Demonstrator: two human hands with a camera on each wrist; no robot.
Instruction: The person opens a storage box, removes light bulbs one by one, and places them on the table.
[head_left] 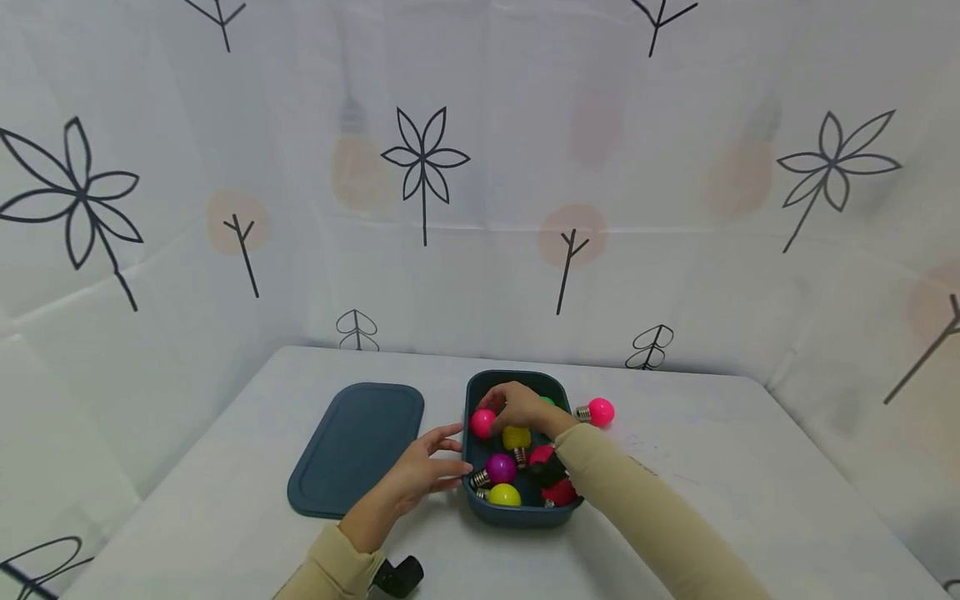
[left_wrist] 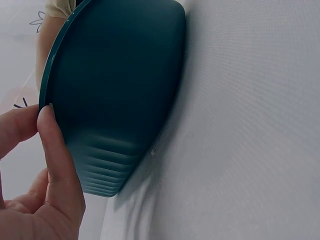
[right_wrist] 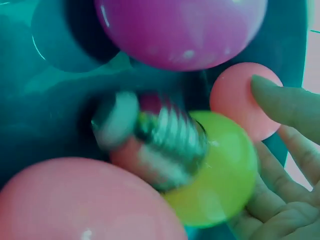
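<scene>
My right hand (head_left: 517, 407) reaches into a dark teal tub (head_left: 517, 518) and holds a pink light bulb (head_left: 483, 423) near its left wall. In the right wrist view the thumb rests on this pink bulb (right_wrist: 235, 102), and its base is hidden. Beside it lies a yellow bulb (right_wrist: 220, 175) with a metal screw base. Purple (head_left: 501, 468), yellow (head_left: 505, 495) and red (head_left: 559, 492) bulbs sit nearer the front. My left hand (head_left: 420, 473) touches the tub's left rim with spread fingers; in the left wrist view its fingertips meet the rim above the outer wall (left_wrist: 115, 85).
A flat teal lid (head_left: 356, 450) lies left of the tub on the white table (head_left: 225, 500). Another pink bulb (head_left: 601, 412) lies outside the tub, to its right. Patterned white cloth (head_left: 487, 183) hangs behind the table.
</scene>
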